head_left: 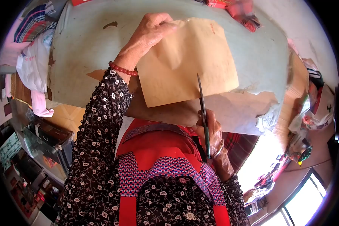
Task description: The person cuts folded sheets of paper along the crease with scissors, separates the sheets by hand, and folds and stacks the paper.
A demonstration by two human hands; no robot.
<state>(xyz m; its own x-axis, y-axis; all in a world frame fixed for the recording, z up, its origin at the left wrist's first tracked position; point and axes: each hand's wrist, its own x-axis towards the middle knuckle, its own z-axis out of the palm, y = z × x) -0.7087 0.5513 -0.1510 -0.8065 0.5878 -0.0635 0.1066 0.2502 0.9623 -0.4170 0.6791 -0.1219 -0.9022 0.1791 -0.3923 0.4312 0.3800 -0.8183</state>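
A sheet of brown paper (184,64) is held up over the table, its far edge pinched between the thumb and fingers of my left hand (154,30). Faint marks show on the paper near its top right. My right hand (213,130) grips a pair of dark-handled scissors (203,101) close to my apron. The scissor blades point away from me and lie at the paper's near edge; whether they have cut into it I cannot tell. A red bead bracelet circles my left wrist.
The pale tabletop (90,49) has worn brown patches. Red packages (245,17) lie at its far right. White plastic bags (35,64) hang at the left edge, and more bags (312,113) are at the right. A glass-sided cabinet (51,143) stands lower left.
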